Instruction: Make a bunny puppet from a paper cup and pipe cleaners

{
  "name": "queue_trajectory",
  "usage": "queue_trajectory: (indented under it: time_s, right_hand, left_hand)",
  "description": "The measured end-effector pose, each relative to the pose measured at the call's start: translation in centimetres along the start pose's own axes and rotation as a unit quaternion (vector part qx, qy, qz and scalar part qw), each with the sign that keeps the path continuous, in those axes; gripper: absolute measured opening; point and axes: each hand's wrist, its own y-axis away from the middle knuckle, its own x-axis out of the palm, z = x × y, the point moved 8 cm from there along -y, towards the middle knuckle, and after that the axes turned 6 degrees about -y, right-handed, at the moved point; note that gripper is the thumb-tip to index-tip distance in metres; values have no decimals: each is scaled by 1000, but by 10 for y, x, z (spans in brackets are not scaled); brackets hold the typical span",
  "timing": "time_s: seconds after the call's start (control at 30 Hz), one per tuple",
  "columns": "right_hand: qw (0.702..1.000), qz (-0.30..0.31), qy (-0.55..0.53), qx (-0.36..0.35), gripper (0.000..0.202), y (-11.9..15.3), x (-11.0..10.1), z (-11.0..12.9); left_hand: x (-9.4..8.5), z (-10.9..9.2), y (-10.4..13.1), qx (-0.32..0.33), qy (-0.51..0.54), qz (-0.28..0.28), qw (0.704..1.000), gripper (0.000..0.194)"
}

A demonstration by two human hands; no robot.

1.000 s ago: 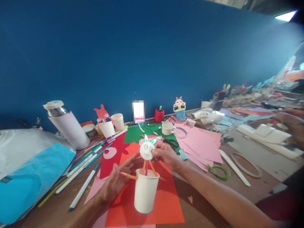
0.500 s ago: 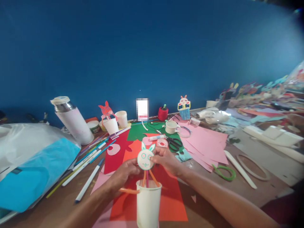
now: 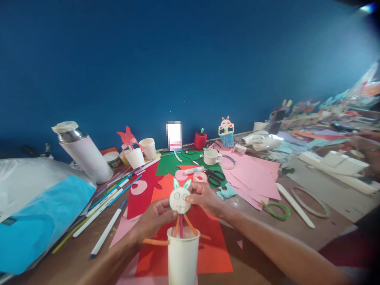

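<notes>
A round white paper bunny face [image 3: 179, 201] with green-outlined ears and drawn features stands above a white paper cup [image 3: 183, 257]. My right hand [image 3: 204, 200] pinches the face's right edge between thumb and fingers. From the other side, my left hand [image 3: 158, 217] has its fingers behind the left edge and its thumb near the chin. Below the face, a purple stick [image 3: 181, 227] and orange pipe cleaners run down into the cup. One orange pipe cleaner [image 3: 156, 241] pokes out sideways from the cup's left side. Red-orange paper [image 3: 215, 253] lies under the cup.
Markers [image 3: 108, 227] and a large flask [image 3: 86, 154] are on the left, beside a plastic bag [image 3: 44, 174]. Black scissors [image 3: 215, 177], a tape roll [image 3: 200, 177] and a white mug [image 3: 210, 156] lie ahead. Pink sheets [image 3: 252, 174] and a green pipe cleaner ring [image 3: 277, 210] are at right.
The view has shifted slightly, so most things sit a little further left. My left thumb has come in closer to the bunny face's lower edge. My right hand keeps its pinch.
</notes>
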Motion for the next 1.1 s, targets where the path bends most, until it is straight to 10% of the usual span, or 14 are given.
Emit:
queue_trajectory:
  time_s: [0.67,1.1]
  right_hand:
    - [999,-6,33,-1,6,3,4,-3]
    - [1000,-15,12,22,11,3,9,-4]
  left_hand:
    - [0,-1,1,32,-21,8,999,33]
    - [-12,2,0,11,-33,-134,990,30]
